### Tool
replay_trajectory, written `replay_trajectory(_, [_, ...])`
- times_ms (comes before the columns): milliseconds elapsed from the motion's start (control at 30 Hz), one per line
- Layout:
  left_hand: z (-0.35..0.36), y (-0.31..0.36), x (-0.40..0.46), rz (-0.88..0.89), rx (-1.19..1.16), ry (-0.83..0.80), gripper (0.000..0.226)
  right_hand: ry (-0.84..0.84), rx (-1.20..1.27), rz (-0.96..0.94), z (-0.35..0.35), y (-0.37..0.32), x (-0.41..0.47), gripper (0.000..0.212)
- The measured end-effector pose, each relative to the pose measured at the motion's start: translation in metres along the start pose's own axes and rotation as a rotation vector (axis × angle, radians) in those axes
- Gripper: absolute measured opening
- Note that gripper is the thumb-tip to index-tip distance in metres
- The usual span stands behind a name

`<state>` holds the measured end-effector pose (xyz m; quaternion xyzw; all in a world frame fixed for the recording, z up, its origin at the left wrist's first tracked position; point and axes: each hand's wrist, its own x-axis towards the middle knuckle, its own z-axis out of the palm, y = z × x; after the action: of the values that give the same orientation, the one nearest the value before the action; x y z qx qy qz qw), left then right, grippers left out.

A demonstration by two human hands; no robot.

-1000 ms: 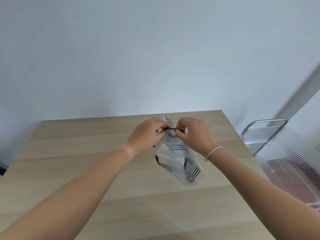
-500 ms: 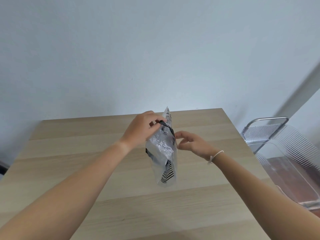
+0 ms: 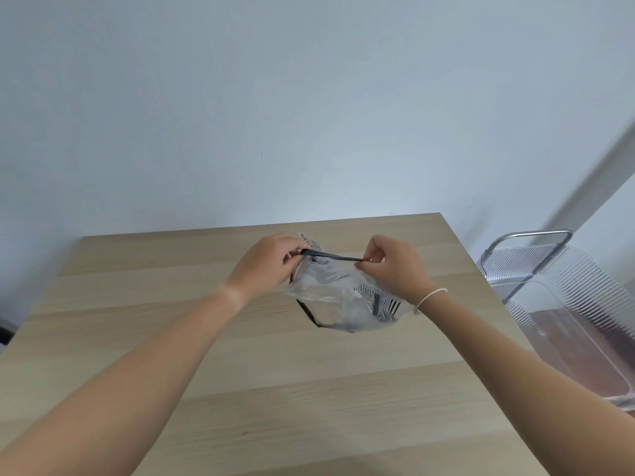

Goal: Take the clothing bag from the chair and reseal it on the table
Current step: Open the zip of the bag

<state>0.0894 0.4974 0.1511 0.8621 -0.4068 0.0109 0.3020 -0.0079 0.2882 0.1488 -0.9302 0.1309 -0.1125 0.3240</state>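
Your forearms reach out over the pale, straight-grained wood bench [image 3: 144,338]. Above its middle you hold the clothing bag [image 3: 338,297], crinkled clear plastic with black-and-white striped fabric inside (grey print on the film is too small to read). Your left hand [image 3: 266,266] pinches one end of the bag's dark top strip [image 3: 330,256], and your right hand [image 3: 391,267], a white band at the wrist, pinches the other; half a second ago that hand was off the bag. Beyond, right of the bench, stands a ribbed transparent chair [image 3: 563,286].
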Motion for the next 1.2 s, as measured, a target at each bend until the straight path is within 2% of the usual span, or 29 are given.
replay_trajectory(100, [0.006, 0.001, -0.001, -0.042, -0.036, 0.021, 0.014, 0.119, -0.072, -0.058, 0.002, -0.002, 0.0, 0.021])
replay_trajectory(333, [-0.013, 0.006, 0.01, -0.22, -0.3, -0.188, 0.029, 0.041, -0.041, -0.161, 0.002, 0.001, -0.005, 0.021])
replay_trajectory(400, [-0.012, 0.013, 0.014, -0.199, -0.236, -0.198, 0.027, 0.013, -0.041, -0.183, 0.005, -0.002, -0.005, 0.021])
replay_trajectory(533, [0.0, 0.028, 0.014, -0.052, -0.027, -0.266, 0.028, 0.014, -0.036, -0.205, 0.008, -0.011, -0.005, 0.018])
replay_trajectory(600, [0.004, 0.034, 0.013, -0.024, 0.007, -0.249, 0.022, 0.012, -0.036, -0.2, 0.004, -0.012, -0.007, 0.017])
replay_trajectory(700, [0.003, 0.034, 0.009, -0.011, 0.012, -0.168, 0.018, -0.101, 0.017, -0.158, 0.004, -0.013, -0.009, 0.017])
replay_trajectory(867, [-0.005, 0.03, 0.006, 0.013, -0.044, -0.067, 0.017, -0.427, 0.475, 0.04, -0.003, 0.003, -0.015, 0.011])
replay_trajectory(1033, [-0.006, 0.022, 0.002, 0.001, -0.045, -0.06, 0.017, -0.57, 0.718, 0.152, -0.006, 0.016, -0.017, 0.013])
replay_trajectory(1133, [-0.003, 0.016, -0.001, 0.01, -0.007, -0.088, 0.018, -0.556, 0.576, 0.127, -0.007, 0.018, -0.015, 0.006])
replay_trajectory(1200, [0.0, 0.012, -0.003, 0.017, 0.038, -0.096, 0.019, -0.461, 0.416, 0.105, -0.005, 0.015, -0.013, 0.014])
